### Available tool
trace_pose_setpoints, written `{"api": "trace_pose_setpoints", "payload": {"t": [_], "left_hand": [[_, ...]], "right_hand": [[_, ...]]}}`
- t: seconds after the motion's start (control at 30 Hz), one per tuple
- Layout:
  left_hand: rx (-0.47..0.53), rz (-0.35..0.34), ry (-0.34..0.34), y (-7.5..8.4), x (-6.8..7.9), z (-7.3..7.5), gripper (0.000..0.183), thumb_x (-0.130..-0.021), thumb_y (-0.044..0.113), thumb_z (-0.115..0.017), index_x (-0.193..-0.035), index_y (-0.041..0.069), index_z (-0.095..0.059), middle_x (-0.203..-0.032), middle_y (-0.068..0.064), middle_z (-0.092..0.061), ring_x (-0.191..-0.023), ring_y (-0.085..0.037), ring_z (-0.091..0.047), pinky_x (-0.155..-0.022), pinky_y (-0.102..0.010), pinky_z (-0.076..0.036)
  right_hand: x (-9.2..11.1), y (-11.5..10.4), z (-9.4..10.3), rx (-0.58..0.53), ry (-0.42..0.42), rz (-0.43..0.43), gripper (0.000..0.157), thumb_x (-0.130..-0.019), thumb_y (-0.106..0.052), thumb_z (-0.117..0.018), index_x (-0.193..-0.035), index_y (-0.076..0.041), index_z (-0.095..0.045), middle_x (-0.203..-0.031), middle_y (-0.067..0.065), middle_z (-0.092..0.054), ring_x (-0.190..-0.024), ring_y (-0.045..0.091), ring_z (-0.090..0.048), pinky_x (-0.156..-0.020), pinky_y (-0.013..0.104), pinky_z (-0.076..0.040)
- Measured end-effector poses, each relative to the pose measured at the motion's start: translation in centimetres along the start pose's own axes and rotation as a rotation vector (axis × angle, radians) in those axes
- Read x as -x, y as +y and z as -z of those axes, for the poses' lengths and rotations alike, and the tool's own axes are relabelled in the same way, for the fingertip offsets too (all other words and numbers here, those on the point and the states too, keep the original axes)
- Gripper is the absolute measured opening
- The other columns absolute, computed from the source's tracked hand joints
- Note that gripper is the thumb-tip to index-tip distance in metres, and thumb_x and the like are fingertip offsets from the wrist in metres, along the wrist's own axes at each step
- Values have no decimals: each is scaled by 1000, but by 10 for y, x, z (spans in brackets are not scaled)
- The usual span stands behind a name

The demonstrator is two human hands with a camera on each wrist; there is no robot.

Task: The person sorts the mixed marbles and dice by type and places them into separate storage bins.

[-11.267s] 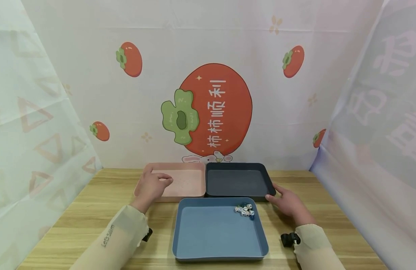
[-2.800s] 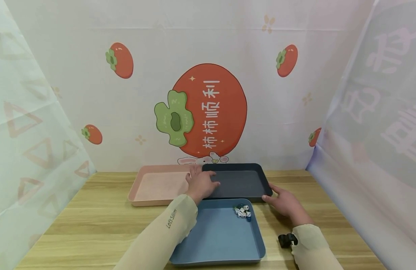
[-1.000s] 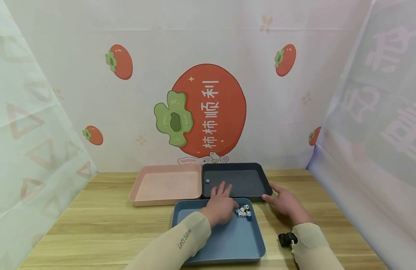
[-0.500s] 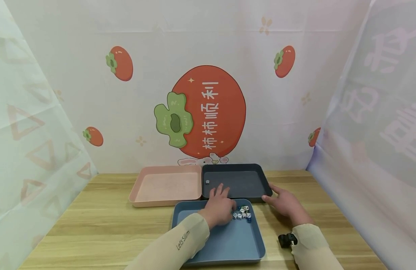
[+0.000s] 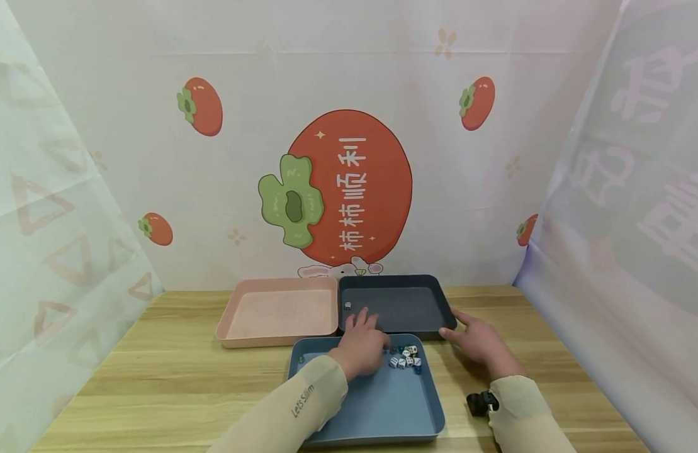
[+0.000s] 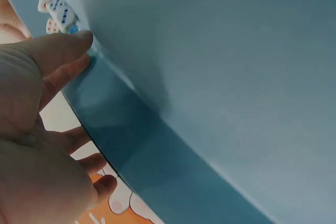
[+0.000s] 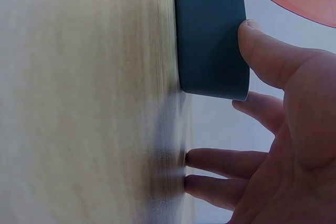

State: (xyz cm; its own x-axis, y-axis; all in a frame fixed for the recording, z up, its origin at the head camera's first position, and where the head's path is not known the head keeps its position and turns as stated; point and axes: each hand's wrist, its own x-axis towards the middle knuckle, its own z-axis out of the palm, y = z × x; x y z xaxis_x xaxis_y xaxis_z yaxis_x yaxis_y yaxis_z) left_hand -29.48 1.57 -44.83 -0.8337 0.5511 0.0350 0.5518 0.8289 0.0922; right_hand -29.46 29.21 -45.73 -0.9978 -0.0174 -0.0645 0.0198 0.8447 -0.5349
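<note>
My left hand [image 5: 360, 346] reaches over the back wall of the blue tray [image 5: 382, 402], beside a cluster of white dice [image 5: 405, 360] and small blue pieces. In the left wrist view its thumb and index fingertip [image 6: 81, 40] lie close together at the tray's inner wall, with no die visible between them; the other fingers spread beyond the rim. My right hand [image 5: 476, 340] holds the front right corner of the dark tray [image 7: 210, 35] between thumb and index, its other fingers extended. One die [image 5: 347, 306] lies in that tray. A small green piece [image 5: 301, 358] sits in the blue tray's back left corner.
A pink tray [image 5: 281, 308] stands left of the dark tray, both behind the blue one on the wooden table [image 5: 156, 377]. A printed white backdrop [image 5: 349, 75] rises behind, with fabric walls on both sides.
A die has appeared in the dark tray since 2.8 s ago. My left hand returned to the blue tray and shifted slightly left; dice spread and a green piece shows at back left. Right hand stays.
</note>
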Motion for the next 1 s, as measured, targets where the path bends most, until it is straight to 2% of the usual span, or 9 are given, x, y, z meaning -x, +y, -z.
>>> {"api": "trace_pose_setpoints", "payload": {"t": [0.3, 0.47, 0.57, 0.67, 0.8, 1.0], "left_hand": [[12, -3, -25, -26, 5, 13, 31, -81, 13, -76, -104, 34, -78, -155, -12, -38, -145, -41, -22, -111, -64, -16], [34, 9, -76, -43, 10, 19, 30, -81, 10, -75, -98, 34, -78, -155, -13, -37, -144, -41, -21, -110, -65, -15], [44, 10, -82, -48, 12, 19, 31, -82, 7, -72, -99, 33, -78, -155, -13, -38, -144, -41, -22, -111, -64, -15], [35, -18, -74, -45, 13, 17, 32, -84, 12, -73, -108, 32, -77, -154, -13, -39, -144, -39, -24, -111, -62, -19], [30, -77, -60, -32, 9, 15, 37, -89, 19, -72, -122, 36, -73, -156, -11, -36, -145, -37, -24, -111, -60, -22], [41, -112, -55, -11, 0, 16, 32, -95, 27, -68, -124, 38, -71, -157, -9, -35, -146, -34, -23, -112, -56, -23]], "right_hand": [[0, 1, 0, 2, -2, 5, 83, -96, -55, -58, -155, -4, -30, -144, 35, -42, -129, 55, -40, -100, 66, -34], [0, 0, 2, 3, -4, 7, 84, -96, -56, -57, -155, -3, -30, -144, 35, -42, -129, 55, -39, -100, 67, -34], [-1, 1, 1, 5, -1, 8, 85, -96, -56, -57, -155, -3, -30, -144, 35, -41, -129, 55, -39, -100, 66, -33], [-2, 2, 2, 10, 2, 3, 84, -96, -56, -58, -155, -3, -31, -144, 35, -40, -130, 55, -38, -100, 67, -33], [-3, 2, 1, 10, -3, -12, 84, -96, -55, -58, -155, -4, -30, -145, 35, -39, -130, 56, -38, -101, 67, -32], [-3, 1, 1, 11, -11, -12, 84, -96, -55, -58, -156, -5, -29, -145, 34, -40, -131, 55, -38, -102, 66, -32]]}}
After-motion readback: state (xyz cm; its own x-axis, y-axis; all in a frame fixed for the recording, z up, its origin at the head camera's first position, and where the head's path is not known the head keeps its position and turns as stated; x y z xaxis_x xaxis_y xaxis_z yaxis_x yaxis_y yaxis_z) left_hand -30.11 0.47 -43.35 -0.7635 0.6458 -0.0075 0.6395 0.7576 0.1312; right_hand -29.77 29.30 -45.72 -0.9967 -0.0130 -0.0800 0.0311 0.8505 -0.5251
